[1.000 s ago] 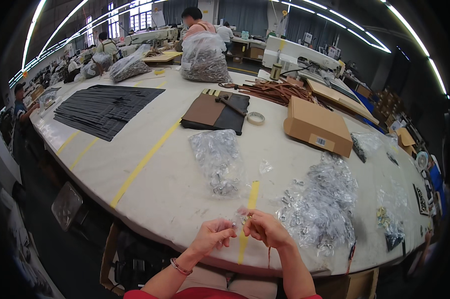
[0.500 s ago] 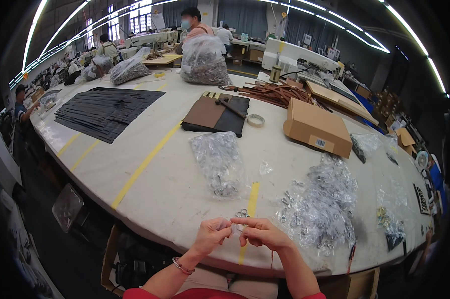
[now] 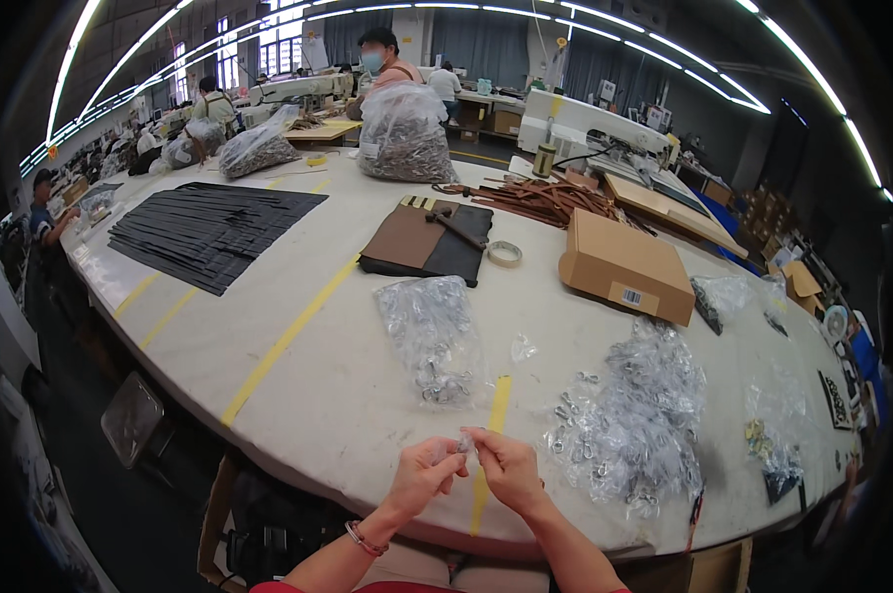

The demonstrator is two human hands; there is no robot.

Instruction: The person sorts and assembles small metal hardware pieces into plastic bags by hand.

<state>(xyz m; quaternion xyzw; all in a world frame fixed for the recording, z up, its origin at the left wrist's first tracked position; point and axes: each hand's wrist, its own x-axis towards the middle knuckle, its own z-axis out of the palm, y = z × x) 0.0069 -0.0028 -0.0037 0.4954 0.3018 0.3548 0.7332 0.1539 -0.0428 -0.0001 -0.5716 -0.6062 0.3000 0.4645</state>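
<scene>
My left hand (image 3: 429,476) and my right hand (image 3: 509,470) meet above the near edge of the table, fingers pinched together. Between their fingertips is a small clear plastic wrapper (image 3: 464,444); whether a metal piece is inside it is too small to tell. To the right of my hands lies a heap of clear plastic packets (image 3: 654,415) with small silver metal hooks, several of them loose at its left side (image 3: 570,410). Beyond my hands rests a larger clear bag (image 3: 429,336) holding similar silver hooks. A scrap of clear plastic (image 3: 524,347) lies between the bag and the heap.
On the pale table (image 3: 298,395) are black strips (image 3: 214,232), a brown-and-black stack (image 3: 417,242) with a hammer (image 3: 456,222), a tape roll (image 3: 505,254), a cardboard box (image 3: 629,267), brown straps (image 3: 540,203) and a filled plastic bag (image 3: 404,133). Other people work farther off.
My right hand has turned from extended fingers to a closer pinch on the plastic. The metal rings that showed just beyond my hands are no longer visible there. The view has tilted slightly.
</scene>
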